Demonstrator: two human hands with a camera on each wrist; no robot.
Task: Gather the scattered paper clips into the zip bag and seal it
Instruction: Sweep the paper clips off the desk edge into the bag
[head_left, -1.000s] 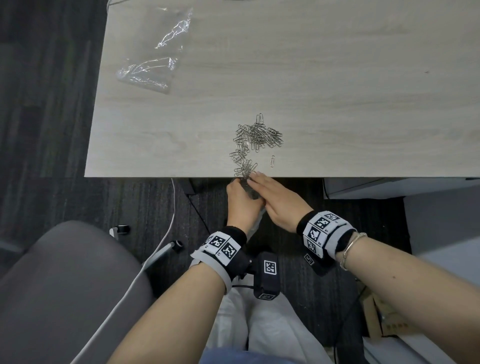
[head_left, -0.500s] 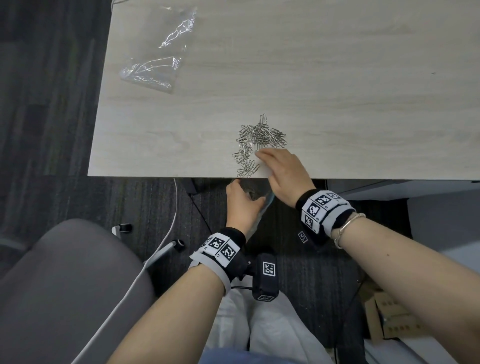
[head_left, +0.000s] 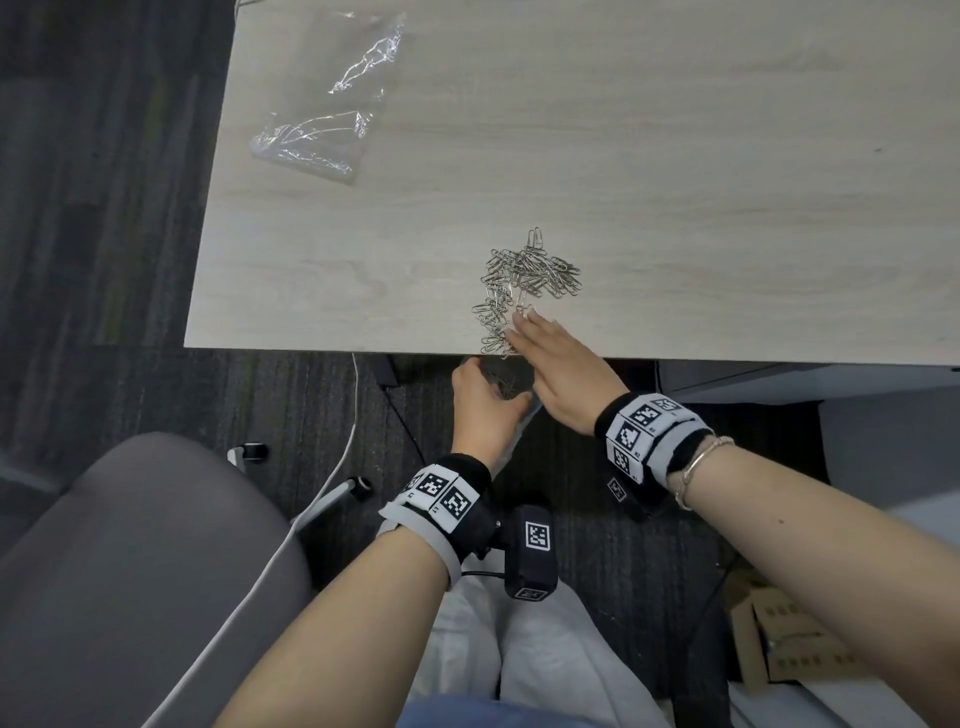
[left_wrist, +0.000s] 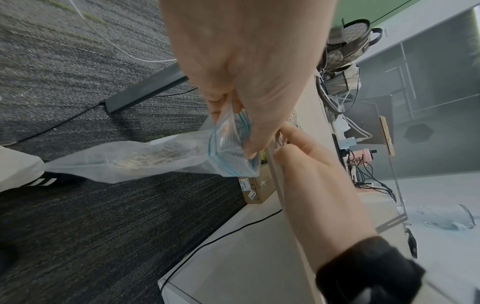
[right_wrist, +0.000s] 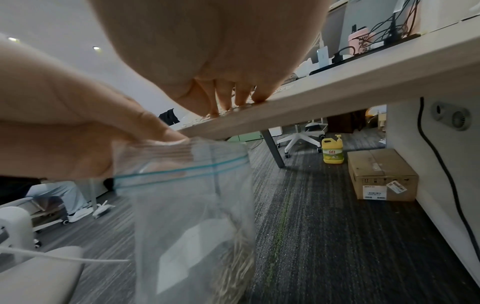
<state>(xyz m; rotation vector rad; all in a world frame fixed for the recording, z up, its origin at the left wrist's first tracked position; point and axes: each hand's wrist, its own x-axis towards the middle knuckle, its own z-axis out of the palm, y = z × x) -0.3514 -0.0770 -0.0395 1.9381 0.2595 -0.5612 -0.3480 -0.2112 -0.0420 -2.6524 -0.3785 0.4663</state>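
Head view: paper clips (head_left: 524, 283) heaped near front edge of desk (head_left: 675, 182), tail of heap trailing down to that edge. Too many and too tangled to count. Right hand (head_left: 558, 364) flat over front edge, fingers straight, fingertips (head_left: 522, 325) touching nearest clips, gripping nothing. Left hand (head_left: 480, 405) just below front edge, pinching mouth of zip bag (left_wrist: 155, 158) held unsealed under clips; some clips already inside, number unclear. One zip bag in hand; one crumpled clear plastic bag (head_left: 327, 114) well apart, near far left corner of desk. Two hands close together, nearly touching.
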